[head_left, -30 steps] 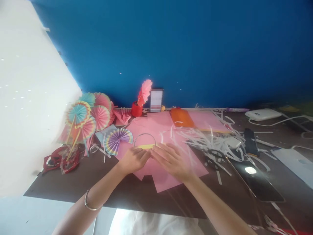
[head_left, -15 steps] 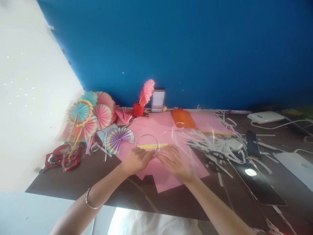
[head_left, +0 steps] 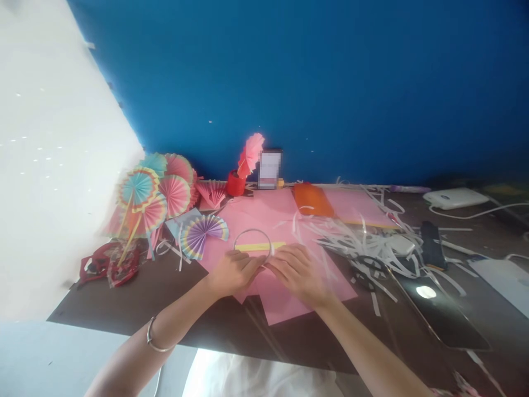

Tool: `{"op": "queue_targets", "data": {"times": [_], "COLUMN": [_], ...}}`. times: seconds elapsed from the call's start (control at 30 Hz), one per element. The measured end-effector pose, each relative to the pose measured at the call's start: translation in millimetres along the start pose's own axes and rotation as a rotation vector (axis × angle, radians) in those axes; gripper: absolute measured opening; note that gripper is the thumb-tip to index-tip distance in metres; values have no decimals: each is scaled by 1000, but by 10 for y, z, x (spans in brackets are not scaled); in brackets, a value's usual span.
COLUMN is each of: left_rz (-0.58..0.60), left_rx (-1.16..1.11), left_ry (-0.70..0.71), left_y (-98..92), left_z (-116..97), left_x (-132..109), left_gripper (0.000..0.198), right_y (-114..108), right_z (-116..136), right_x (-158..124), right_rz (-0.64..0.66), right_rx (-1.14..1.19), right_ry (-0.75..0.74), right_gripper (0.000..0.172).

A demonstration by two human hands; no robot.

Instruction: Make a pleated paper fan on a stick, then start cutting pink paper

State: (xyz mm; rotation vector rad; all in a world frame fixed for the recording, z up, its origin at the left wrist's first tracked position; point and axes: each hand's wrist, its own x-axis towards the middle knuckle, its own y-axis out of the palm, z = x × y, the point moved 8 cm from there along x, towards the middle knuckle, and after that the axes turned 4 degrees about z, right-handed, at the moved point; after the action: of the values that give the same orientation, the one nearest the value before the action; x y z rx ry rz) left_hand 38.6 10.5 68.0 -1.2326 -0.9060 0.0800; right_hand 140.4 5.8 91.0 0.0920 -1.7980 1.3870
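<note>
A thin, pale ring, which looks like a narrow roll of tape (head_left: 253, 230), stands above the pink paper (head_left: 285, 311). My left hand (head_left: 233, 273) has its fingers closed on the lower left of the ring. At the ring's lower right, my right hand (head_left: 298, 275) pinches with bent fingers. The fingertips of both hands nearly meet, and what lies between them is too small to make out. Through and behind the ring shows a yellow strip (head_left: 258, 247) lying across the pink sheets.
Left stand folded paper fans (head_left: 138, 187) and a purple fan (head_left: 202, 237), near red scissors (head_left: 93, 267). White paper strips (head_left: 359, 237) lie tangled at right, with an orange packet (head_left: 313, 199) behind and a phone (head_left: 444, 311) in front. A red tape roll (head_left: 235, 184) stands behind.
The view has shifted slightly, so everything sits a little further right. My right fingers have curled in closer around the ring; the left hand keeps its hold.
</note>
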Motion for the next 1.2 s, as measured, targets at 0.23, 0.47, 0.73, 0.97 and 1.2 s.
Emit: {"op": "queue_targets", "data": {"times": [0.23, 0.47, 0.73, 0.97, 1.2], "left_rz": [5, 3, 28, -16, -54], "left_rx": [-30, -70, -97, -19, -10], "left_ry": [-1, -6, -18, -41, -41], "left_y": [-2, -24, -11, -9, -34], "left_z": [-5, -3, 7, 23, 33], "left_x": [-3, 1, -14, -19, -34], "left_gripper": [19, 16, 22, 23, 22], "right_y": [-35, -75, -110, -15, -26], "right_z": [38, 96, 115, 105, 100], "right_x": [-33, -42, -12, -27, 7], "right_rz": [-13, -37, -39, -21, 24], "right_rx": [-57, -75, -66, -68, -91], "right_ry": [-61, -149, -142, -42, -33], "right_gripper": [18, 22, 26, 12, 14]}}
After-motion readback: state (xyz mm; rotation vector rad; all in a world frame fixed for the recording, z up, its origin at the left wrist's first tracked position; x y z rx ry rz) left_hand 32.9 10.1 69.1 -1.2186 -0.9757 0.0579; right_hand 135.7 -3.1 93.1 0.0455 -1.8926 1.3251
